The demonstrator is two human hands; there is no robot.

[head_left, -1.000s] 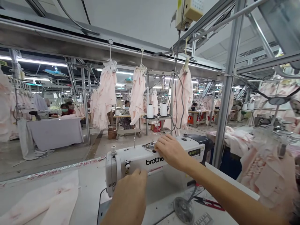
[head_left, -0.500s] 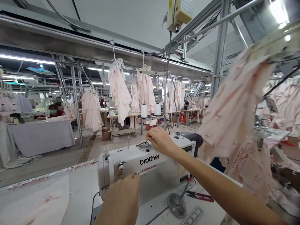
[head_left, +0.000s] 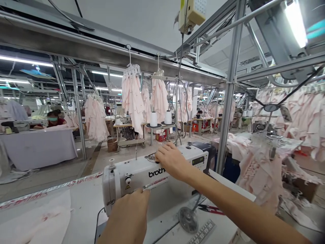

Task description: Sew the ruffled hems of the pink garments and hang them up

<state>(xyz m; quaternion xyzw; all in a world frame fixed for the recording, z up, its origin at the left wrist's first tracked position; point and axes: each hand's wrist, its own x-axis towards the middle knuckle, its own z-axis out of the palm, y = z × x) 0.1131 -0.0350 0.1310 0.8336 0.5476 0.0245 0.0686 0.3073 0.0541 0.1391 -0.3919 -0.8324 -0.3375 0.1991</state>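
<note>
A white Brother sewing machine stands on the table in front of me. My right hand is on top of it, fingers curled down at the round metal bobbin winder; what the fingertips hold, if anything, is hidden. Close to the machine's front face, below the tension knob, is my left hand, with its fingers closed and turned away from me. I cannot make out anything in them. On the left of the table lies a pale pink fabric piece.
Red-handled thread snips, a clear ruler and a round grey disc lie right of the machine. Two white thread cones stand behind it. Pink garment pieces hang from the overhead rail. A person sits far left.
My right hand has lowered onto the bobbin winder. My left hand keeps its place at the machine. The blurred pink garments hanging at the right have left the view.
</note>
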